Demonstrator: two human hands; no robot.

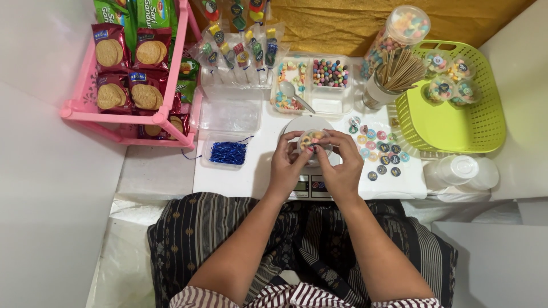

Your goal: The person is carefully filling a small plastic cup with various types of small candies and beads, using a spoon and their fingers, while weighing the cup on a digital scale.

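Both my hands meet over a small white kitchen scale [309, 183] at the table's front edge. My left hand [287, 162] and my right hand [341, 162] pinch a small clear round cup [313, 140] filled with coloured cereal rings, fingertips on its rim and lid. The cup is just above the scale's round white platform [308, 123].
Round stickers [381, 149] lie right of the scale. A lime basket [456, 117] holds filled cups. Behind are a divided clear tray [313, 85] with a spoon, a stick holder [394, 74], a candy jar [399, 34]. Blue twist ties [228, 153] and a pink snack rack [134, 74] sit left. White lids [462, 171] sit right.
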